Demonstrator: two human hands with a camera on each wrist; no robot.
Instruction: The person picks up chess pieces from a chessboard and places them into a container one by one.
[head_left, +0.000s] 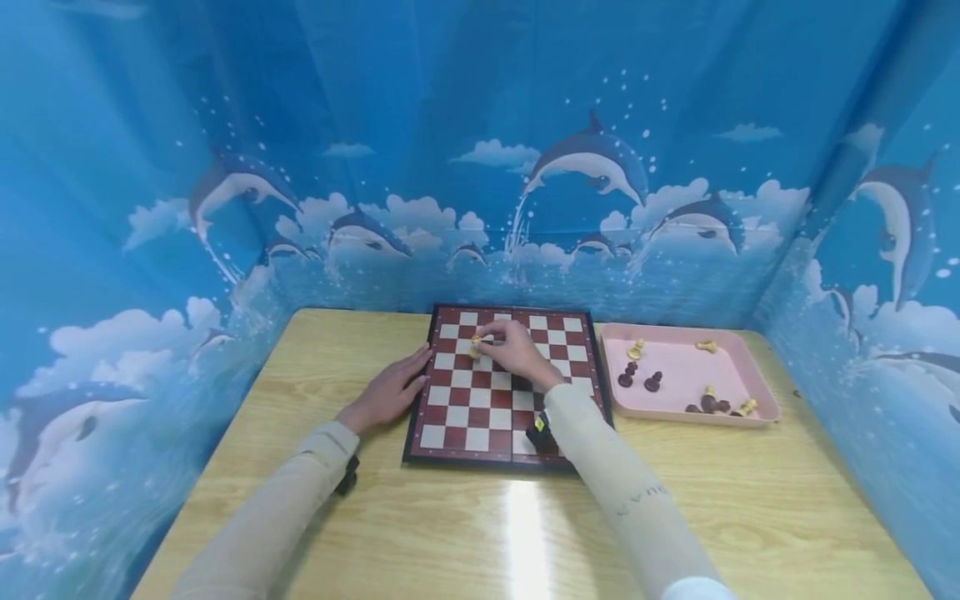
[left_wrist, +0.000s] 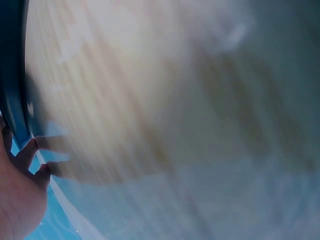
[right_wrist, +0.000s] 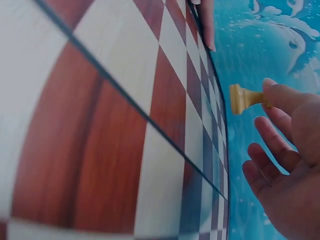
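My right hand (head_left: 515,351) pinches a pale yellow chess piece (right_wrist: 245,98) by its upper end between thumb and fingertips, over the far left part of the chessboard (head_left: 459,416). In the right wrist view its base points toward the board, and the other fingers are spread and loosely bent. The piece's head is hidden by the fingertips. My left hand (head_left: 386,392) lies flat beside the board, its fingers straight and the fingertips right at the left edge. The board has red-brown and white squares, a dark rim and a fold line across the middle.
A pink tray (head_left: 615,405) stands right of the board. In it lie several pale yellow and dark chess pieces, among them a dark piece (head_left: 653,382) and a yellow piece (head_left: 707,346). A blue dolphin-print curtain (head_left: 450,100) closes off the wooden table (head_left: 420,533) behind and at both sides.
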